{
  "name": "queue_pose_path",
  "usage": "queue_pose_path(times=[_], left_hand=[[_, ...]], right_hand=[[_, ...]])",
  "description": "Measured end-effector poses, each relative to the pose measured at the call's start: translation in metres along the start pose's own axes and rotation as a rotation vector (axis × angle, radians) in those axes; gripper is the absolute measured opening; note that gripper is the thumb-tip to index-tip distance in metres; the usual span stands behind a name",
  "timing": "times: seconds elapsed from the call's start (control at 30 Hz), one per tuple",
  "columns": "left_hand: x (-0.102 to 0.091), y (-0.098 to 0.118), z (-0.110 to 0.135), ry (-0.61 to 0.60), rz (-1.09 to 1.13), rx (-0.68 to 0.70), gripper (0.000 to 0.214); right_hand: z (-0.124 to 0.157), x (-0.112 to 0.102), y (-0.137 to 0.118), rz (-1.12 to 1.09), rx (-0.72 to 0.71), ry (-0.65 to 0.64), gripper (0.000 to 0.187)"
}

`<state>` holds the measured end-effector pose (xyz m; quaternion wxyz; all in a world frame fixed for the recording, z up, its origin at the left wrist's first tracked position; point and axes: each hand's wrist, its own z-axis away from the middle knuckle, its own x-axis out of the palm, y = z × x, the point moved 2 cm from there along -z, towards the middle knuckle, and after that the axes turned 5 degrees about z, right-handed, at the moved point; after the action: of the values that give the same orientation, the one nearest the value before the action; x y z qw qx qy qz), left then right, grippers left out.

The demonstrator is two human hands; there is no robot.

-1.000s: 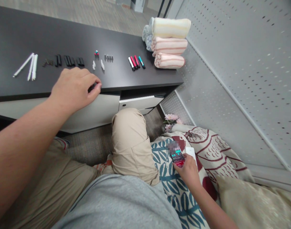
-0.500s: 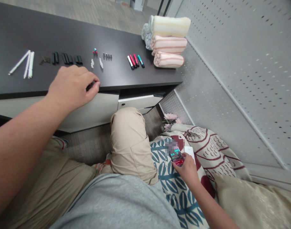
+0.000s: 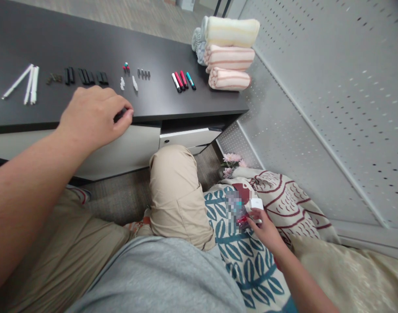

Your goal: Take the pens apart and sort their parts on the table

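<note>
On patterned cloth point(image 3: 233, 252) | right hand point(image 3: 266, 229) at phone point(image 3: 240, 214) | screen point(image 3: 242, 221) pixelated, unreadable

The left forearm point(image 3: 35, 182) slants from the near left toward the far right, crossing the left side of the scene, its wrist point(image 3: 70, 134) nearly straight. The left hand point(image 3: 96, 113) is turned back-up, its fingers point(image 3: 122, 103) curled and the thumb point(image 3: 123, 125) drawn in beneath them. At the near right, the right forearm point(image 3: 305, 280) angles far and left. The right hand point(image 3: 264, 229) has its back upward, index finger and thumb parted, fingers lightly bent.
</note>
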<state>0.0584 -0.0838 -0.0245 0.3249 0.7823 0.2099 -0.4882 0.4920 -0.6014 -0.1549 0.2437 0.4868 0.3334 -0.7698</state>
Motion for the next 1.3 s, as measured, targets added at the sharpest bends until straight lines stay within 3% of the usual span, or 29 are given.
queue_pose_path(times=[0.13, 0.33, 0.5, 0.83, 1.3], left_hand=[[0.002, -0.003, 0.0, -0.006, -0.013, 0.01, 0.06], [0.004, -0.004, 0.0, -0.01, -0.019, -0.013, 0.057], [0.004, -0.004, 0.0, 0.002, -0.008, -0.005, 0.058], [0.004, -0.005, -0.001, -0.011, -0.001, -0.013, 0.055], [0.002, -0.005, -0.001, -0.009, -0.006, 0.009, 0.058]], right_hand=[[-0.001, -0.005, 0.008, 0.033, -0.028, -0.082, 0.058], [0.0, -0.002, 0.007, 0.071, -0.068, -0.064, 0.062], [0.001, -0.003, 0.001, 0.092, -0.089, -0.056, 0.052], [0.0, -0.004, -0.01, 0.185, -0.31, -0.014, 0.041], [0.003, -0.001, 0.0, 0.178, -0.201, -0.014, 0.053]])
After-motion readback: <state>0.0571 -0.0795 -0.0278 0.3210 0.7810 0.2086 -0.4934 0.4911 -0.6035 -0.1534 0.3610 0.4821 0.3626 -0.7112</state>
